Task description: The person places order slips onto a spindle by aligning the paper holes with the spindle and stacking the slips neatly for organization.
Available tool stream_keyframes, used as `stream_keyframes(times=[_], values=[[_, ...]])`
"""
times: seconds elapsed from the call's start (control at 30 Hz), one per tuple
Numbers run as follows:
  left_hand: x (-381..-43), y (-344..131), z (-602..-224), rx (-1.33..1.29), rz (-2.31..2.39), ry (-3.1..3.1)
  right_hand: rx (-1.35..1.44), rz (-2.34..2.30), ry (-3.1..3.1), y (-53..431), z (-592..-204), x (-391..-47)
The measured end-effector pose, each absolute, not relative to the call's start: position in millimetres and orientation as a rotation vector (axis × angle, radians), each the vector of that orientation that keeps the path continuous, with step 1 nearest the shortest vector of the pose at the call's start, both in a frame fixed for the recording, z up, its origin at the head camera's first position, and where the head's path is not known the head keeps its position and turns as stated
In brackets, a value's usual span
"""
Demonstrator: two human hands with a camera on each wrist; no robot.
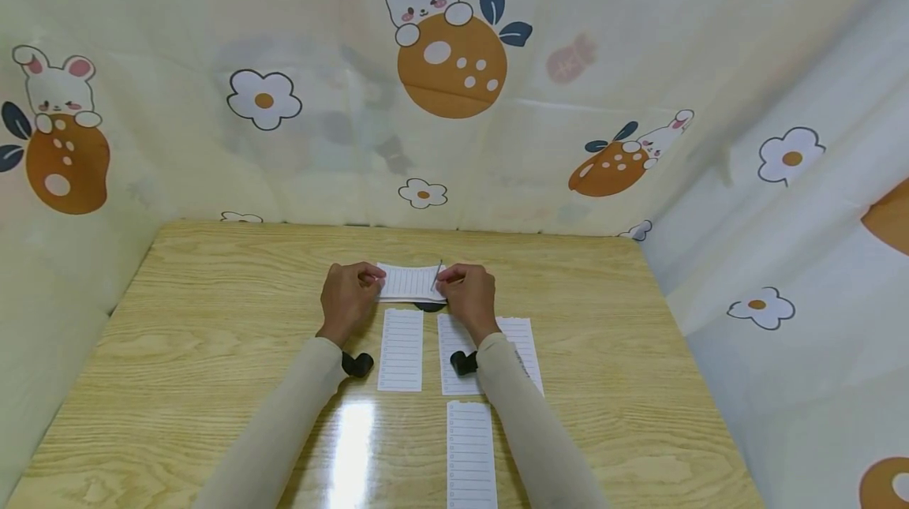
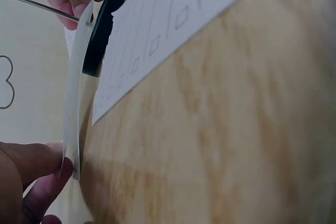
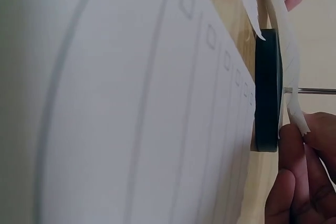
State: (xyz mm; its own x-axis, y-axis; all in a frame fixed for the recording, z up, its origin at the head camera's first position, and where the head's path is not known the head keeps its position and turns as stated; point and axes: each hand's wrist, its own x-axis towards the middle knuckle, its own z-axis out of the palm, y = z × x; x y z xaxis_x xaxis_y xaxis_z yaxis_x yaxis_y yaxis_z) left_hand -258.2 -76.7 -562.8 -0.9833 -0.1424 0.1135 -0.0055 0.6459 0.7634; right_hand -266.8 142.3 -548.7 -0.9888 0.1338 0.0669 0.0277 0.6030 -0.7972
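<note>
Ruled lines and a row of small square boxes are printed on the held sheet [image 1: 406,282], and the same pattern is repeated on the loose sheets [image 1: 400,351] laid on the worktop [image 1: 213,335]. The held sheet is turned sideways, so that its printed lines are seen running up and down in the head view. More than one layer of paper is shown at this spot; the number cannot be told.

The paper is carried over a dark round base [image 3: 266,93], from which a thin metal rod [image 1: 436,275] is raised. The held sheet appears to be pierced by the rod near its right end, close to the right hand.

The left end of the sheet is pinched between the thumb and fingers of the left hand [image 1: 349,296]; the right end is pinched likewise by the right hand [image 1: 469,300]. The sheet is bowed between them, above the base.

Four loose sheets are spread nearer the person, two of them partly covered by the right forearm [image 1: 536,422]. The worktop is backed by a cloth [image 1: 327,12] printed with rabbits, orange fruit and flowers
</note>
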Motion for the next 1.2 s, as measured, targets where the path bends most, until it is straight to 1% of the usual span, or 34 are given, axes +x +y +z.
stream_keyframes(times=[0.47, 0.87, 1.2], values=[[-256, -74, -564, 0.142, -1.131, -2.731, -0.173, 1.23, -2.776, 147, -548, -266], [-249, -79, -559, 0.129, -1.161, -2.657, -0.23, 1.428, -2.685, 154, -543, -261], [-239, -82, -546, 0.169, -1.197, -2.618, -0.123, 1.456, -2.607, 156, -528, -256]])
